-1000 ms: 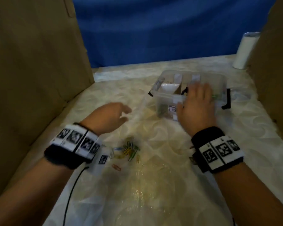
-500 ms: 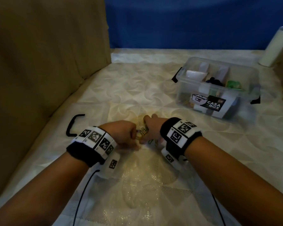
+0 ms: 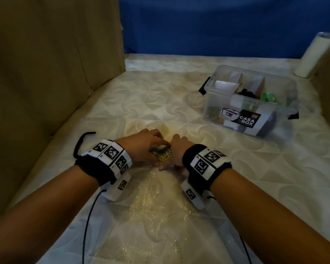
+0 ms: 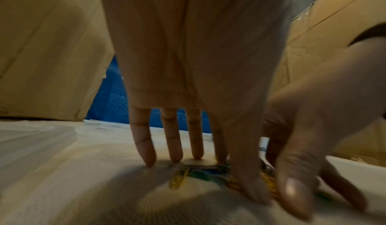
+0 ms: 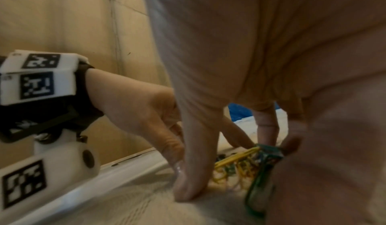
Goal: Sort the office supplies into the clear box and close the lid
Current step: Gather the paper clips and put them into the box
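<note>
Paper clips (image 3: 163, 152), yellow, green and blue, lie in a small heap on the cream patterned surface (image 3: 160, 216), directly in front of the person and between both hands. The left hand (image 3: 141, 147) stands over the heap's left side, its fingers (image 4: 144, 144) straight and slightly spread, tips touching the surface and the edge of the clips. The right hand (image 3: 176, 152) presses in from the right side; its fingers (image 5: 267, 129) and thumb curl around the clips, bunching them together. Both hands nearly touch each other across the heap. Farther away to the right, well apart from the hands, sits the clear box (image 3: 250, 100), open, with dividers inside and small items in its compartments. A black-handled lid (image 3: 80, 143) lies flat beside the left wrist. Brown cardboard walls (image 3: 46, 63) and a blue backdrop (image 3: 217, 25) enclose the scene, and a white cylinder (image 3: 312, 54) stands at the far right.
</note>
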